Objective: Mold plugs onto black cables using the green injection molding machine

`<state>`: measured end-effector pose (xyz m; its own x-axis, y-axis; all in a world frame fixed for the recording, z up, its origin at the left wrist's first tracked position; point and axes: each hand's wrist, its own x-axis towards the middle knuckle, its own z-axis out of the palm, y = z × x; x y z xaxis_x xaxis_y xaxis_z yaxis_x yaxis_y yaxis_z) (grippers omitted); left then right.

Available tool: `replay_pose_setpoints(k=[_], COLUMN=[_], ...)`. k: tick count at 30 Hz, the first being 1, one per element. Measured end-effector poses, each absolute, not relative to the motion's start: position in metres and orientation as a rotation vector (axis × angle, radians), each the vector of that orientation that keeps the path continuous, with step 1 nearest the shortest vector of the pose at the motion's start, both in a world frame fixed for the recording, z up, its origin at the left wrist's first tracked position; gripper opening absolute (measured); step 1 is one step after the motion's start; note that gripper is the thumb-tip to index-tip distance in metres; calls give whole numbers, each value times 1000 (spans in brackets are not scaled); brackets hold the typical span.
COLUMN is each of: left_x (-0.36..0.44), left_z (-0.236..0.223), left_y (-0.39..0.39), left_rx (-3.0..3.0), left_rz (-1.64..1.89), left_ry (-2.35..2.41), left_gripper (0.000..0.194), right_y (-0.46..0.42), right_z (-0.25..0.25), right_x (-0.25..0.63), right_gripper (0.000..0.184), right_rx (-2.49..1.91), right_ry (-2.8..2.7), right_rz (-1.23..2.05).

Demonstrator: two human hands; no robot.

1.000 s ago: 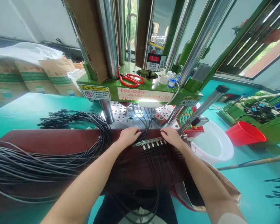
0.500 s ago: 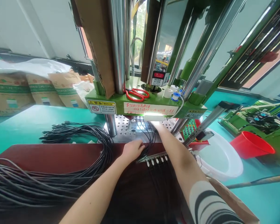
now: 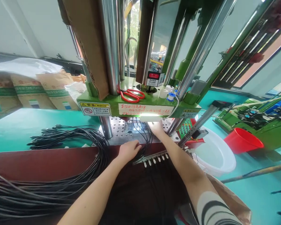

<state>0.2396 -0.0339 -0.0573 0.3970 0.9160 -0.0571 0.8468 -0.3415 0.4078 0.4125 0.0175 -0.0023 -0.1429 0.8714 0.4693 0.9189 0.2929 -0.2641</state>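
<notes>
Right hand (image 3: 156,128) moved over perforated metal plate (image 3: 118,130), left hand (image 3: 128,151) beside slender cables (image 3: 146,144) — cannot tell either grip's closure

Brown board (image 3: 49,162): black cables (image 3: 37,193) spread at eight o'clock, metal strip (image 3: 152,157) set at six o'clock.
Press plate (image 3: 152,99): red-handled scissors (image 3: 132,94) laid at eleven o'clock.

Left hand (image 3: 129,151) is curled, back up, thumb side rightward. Right hand (image 3: 156,128) reaches farther forward, right of it, fingertips unclear. Left forearm (image 3: 96,187) and right forearm (image 3: 179,159) spread apart behind them.
</notes>
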Motion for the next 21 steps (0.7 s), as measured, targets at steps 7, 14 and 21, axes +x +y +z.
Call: replay_pose_setpoints(k=[7, 14, 21], left_x=[235, 259, 296], left_z=[-63, -45, -43], left_y=[-30, -13, 2], left_rx=[2006, 768, 524], left_rz=[504, 871, 770], left_ry=[1438, 1062, 854], left_gripper=[24, 11, 6], right_y=[-138, -264, -191], right_z=[-12, -68, -36], right_x=[521, 661, 582], right_gripper=[25, 41, 28], right_rx=[-1550, -2311, -1811], right_ry=[-1725, -1193, -1364], right_rz=[-122, -608, 525])
